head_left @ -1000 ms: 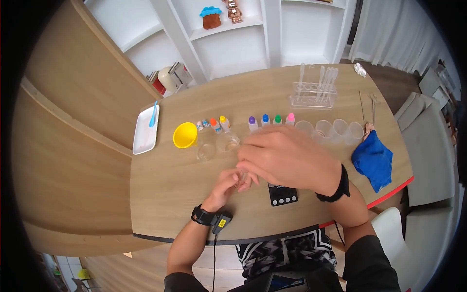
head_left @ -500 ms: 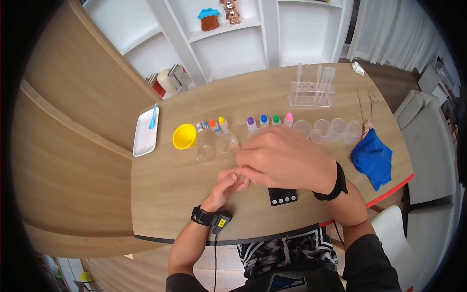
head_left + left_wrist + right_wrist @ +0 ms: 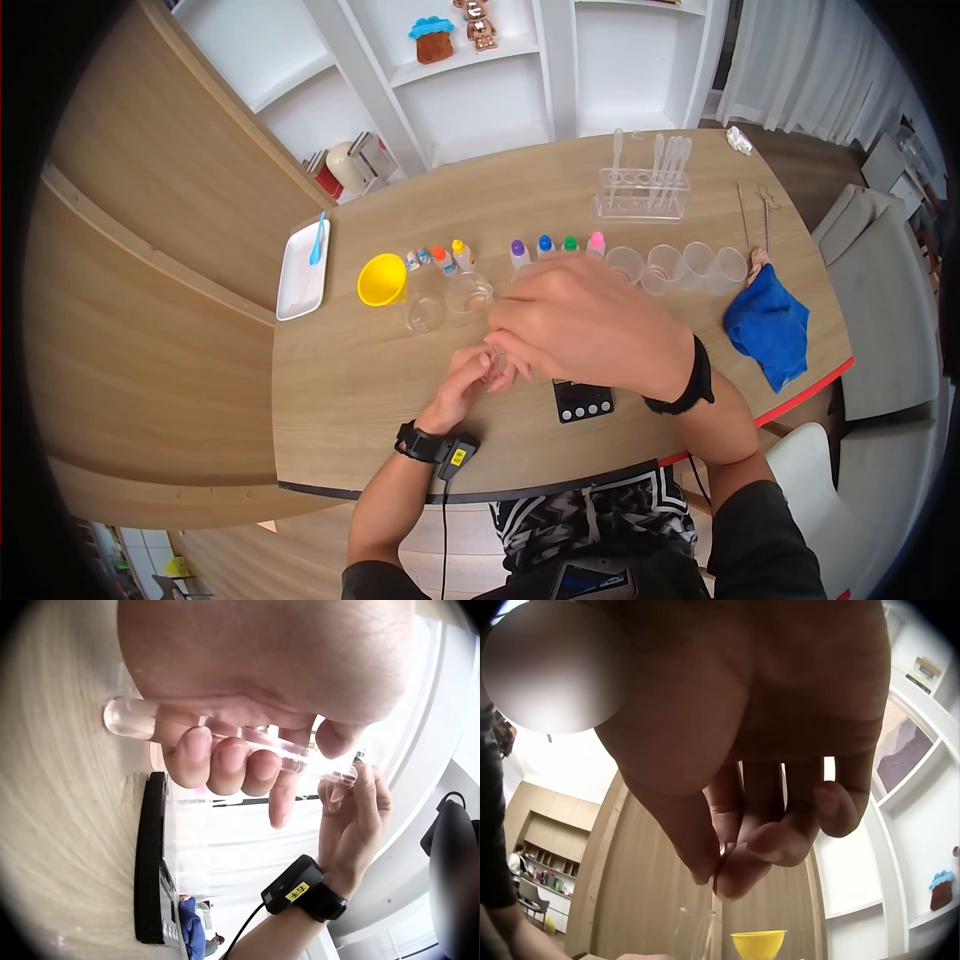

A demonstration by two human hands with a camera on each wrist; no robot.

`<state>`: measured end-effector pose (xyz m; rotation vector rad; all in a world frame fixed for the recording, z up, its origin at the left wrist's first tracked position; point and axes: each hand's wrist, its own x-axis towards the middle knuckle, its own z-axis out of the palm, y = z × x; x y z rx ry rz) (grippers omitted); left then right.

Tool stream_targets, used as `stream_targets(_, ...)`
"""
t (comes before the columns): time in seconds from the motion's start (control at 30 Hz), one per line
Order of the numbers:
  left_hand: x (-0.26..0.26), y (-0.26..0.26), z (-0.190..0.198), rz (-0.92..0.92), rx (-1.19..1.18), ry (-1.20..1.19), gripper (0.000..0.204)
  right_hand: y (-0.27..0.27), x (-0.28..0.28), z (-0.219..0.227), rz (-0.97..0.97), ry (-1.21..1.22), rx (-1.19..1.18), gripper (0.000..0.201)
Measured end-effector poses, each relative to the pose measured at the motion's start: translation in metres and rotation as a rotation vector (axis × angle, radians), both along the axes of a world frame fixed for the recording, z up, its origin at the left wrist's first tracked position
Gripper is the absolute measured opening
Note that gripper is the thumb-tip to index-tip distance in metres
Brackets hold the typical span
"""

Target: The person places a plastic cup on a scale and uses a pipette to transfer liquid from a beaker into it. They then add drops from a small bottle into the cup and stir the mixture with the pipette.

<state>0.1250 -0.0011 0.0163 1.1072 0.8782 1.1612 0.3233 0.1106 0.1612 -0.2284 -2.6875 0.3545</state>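
A clear test tube (image 3: 129,718) lies across the palm of the left hand (image 3: 462,385), whose fingers curl round it in the left wrist view. Its rounded end is close to the tabletop. The right hand (image 3: 595,325) is above the tube's upper end, thumb and forefinger pinched together. In the right wrist view, a tiny shiny thing (image 3: 726,847) shows between the fingers of the right hand (image 3: 757,727), too small to identify, with the tube (image 3: 694,930) below. A black device with round buttons (image 3: 584,402) lies beneath the right forearm side.
Two clear beakers (image 3: 425,314), a yellow funnel (image 3: 382,280) and small capped bottles (image 3: 444,260) stand beyond the hands. Several plastic cups (image 3: 663,270), a tube rack (image 3: 642,207) and a blue cloth (image 3: 768,325) are to the right. A white tray (image 3: 301,270) lies left.
The right hand shifts slightly over the tube's upper end. The left hand keeps its hold, nearly still.
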Motion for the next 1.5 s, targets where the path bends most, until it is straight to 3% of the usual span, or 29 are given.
stream_targets(0.33,0.001,-0.001,0.003,0.001,0.009,-0.011,0.061,-0.001,-0.001,-0.003,0.01,0.04,0.026,0.019)
stream_targets(0.43,0.0,-0.001,0.0,0.005,0.011,-0.01,0.06,-0.003,0.001,0.004,0.019,-0.045,0.015,0.021)
stream_targets(0.53,0.0,-0.002,-0.003,0.01,0.013,-0.028,0.058,-0.002,-0.003,-0.004,0.015,0.115,0.069,0.022)
stream_targets(0.63,0.0,-0.001,-0.005,0.017,-0.011,-0.08,0.057,-0.002,0.003,0.006,0.026,-0.061,-0.067,0.022)
stream_targets(0.73,0.0,-0.002,-0.008,0.035,0.003,-0.052,0.056,0.0,-0.001,-0.003,-0.003,0.105,0.071,0.022)
stream_targets(0.83,-0.001,-0.002,-0.006,0.032,0.031,-0.019,0.056,-0.003,0.004,0.007,0.04,-0.026,-0.104,0.022)
stream_targets(0.93,-0.002,-0.001,-0.003,-0.019,0.048,-0.048,0.054,0.001,0.002,0.001,0.011,-0.022,0.019,0.024)
stream_targets(1.1,0.002,-0.003,-0.007,0.066,0.027,-0.098,0.051,0.0,0.0,-0.004,0.033,0.0,0.008,0.024)
stream_targets(1.5,-0.001,-0.004,-0.007,0.046,0.036,-0.055,0.049,-0.003,0.0,-0.003,0.042,0.061,-0.011,0.025)
